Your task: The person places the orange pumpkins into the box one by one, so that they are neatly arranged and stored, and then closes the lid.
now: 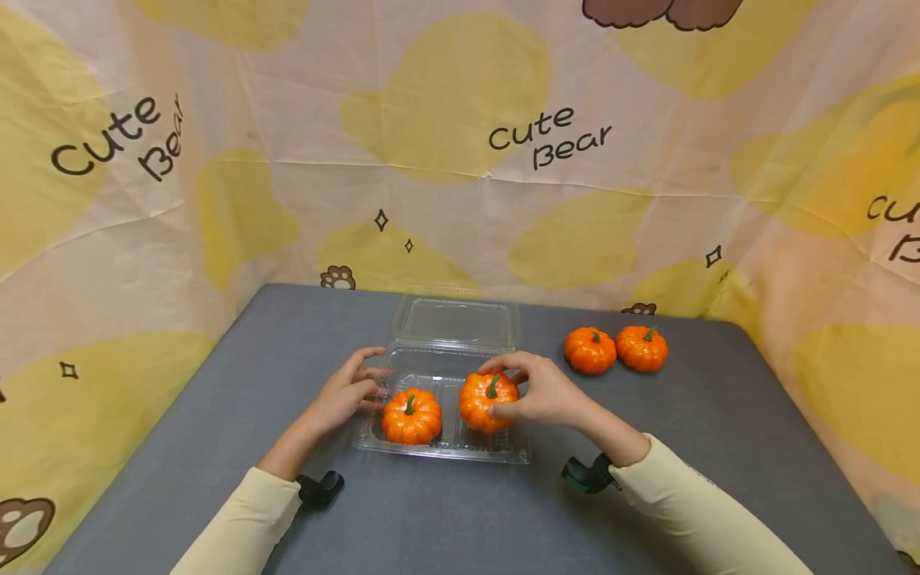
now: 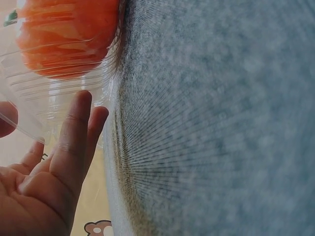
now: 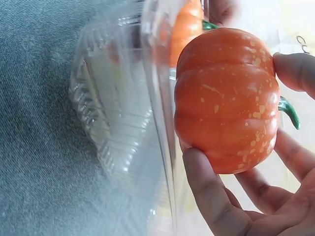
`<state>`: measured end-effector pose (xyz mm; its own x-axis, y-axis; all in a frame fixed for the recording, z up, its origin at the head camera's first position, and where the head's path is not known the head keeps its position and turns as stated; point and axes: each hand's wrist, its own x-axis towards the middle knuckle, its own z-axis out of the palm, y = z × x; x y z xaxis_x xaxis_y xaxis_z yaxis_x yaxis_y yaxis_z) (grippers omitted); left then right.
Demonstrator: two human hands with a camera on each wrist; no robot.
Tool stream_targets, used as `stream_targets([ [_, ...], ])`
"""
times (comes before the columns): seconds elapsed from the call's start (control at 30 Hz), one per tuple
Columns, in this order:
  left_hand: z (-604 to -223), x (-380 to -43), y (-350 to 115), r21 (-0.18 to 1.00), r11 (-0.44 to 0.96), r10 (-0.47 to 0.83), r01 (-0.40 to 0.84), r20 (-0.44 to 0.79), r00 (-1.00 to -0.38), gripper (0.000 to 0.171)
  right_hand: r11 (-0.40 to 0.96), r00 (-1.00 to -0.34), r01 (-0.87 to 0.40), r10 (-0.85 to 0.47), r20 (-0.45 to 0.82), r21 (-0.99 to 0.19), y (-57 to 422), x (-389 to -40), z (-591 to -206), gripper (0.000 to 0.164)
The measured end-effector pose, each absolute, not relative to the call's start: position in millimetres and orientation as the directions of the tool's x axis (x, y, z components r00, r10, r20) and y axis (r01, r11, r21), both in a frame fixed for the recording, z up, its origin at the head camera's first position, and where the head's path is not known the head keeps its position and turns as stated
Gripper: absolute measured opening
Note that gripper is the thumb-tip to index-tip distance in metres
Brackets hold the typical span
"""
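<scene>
My right hand [image 1: 549, 391] grips a small orange pumpkin [image 3: 226, 101] with a green stem, its thumb and fingers spread around the sides. The pumpkin is over the right compartment of a clear plastic clamshell container [image 1: 446, 454], whose base shows beneath it in the right wrist view. Another pumpkin [image 1: 412, 417] sits in the left compartment. At the container's left side, my left hand [image 1: 345, 395] has its fingers fairly straight and spread against the wall. In the left wrist view, its thumb [image 2: 7, 119] is at the rim and its other fingers lie below.
The container's hinged lid [image 1: 458, 322] lies folded back, away from me. Two more orange pumpkins, one on the left [image 1: 590, 350] and one on the right [image 1: 642, 348], stand side by side on the grey table [image 1: 683, 447]. A printed cloth [image 1: 446, 96] hangs behind and beside the table.
</scene>
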<state>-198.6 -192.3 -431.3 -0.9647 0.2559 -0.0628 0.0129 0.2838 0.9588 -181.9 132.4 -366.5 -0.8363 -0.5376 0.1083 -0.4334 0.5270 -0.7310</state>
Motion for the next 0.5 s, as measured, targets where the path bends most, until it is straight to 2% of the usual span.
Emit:
stream_targets([
  [0.5,-433.1,-199.4,-193.2,0.96,0.281,0.266,0.021,-0.057,-0.962,0.059,0.559,-0.785,-0.526,-0.609,0.112,-0.641,115.4,-182.4,-381.3,0.044],
])
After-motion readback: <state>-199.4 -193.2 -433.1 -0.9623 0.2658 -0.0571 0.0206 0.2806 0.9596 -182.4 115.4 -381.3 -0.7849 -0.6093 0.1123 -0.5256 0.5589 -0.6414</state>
